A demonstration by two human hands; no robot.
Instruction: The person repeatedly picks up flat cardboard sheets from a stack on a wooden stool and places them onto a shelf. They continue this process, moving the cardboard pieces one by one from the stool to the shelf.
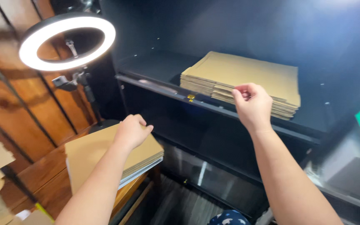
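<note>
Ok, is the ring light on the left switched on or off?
On. The ring light glows bright white all round its circle, standing beside the left hand and the flat cardboard stack.

Right hand (253, 106) at shelf cardboard stack (246, 77), left hand (131, 131) on desk stack (101, 154)

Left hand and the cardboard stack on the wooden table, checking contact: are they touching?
Touching. The head view shows the left hand resting palm-down on the cardboard stack.

A lit ring light (67, 41) on a black stand glows at the left against a wall of reddish wooden planks (17, 100). A wooden counter (42, 175) stands below it. Beside it is a dark shelving unit (213, 141), over grey plank flooring (180, 206).
</note>
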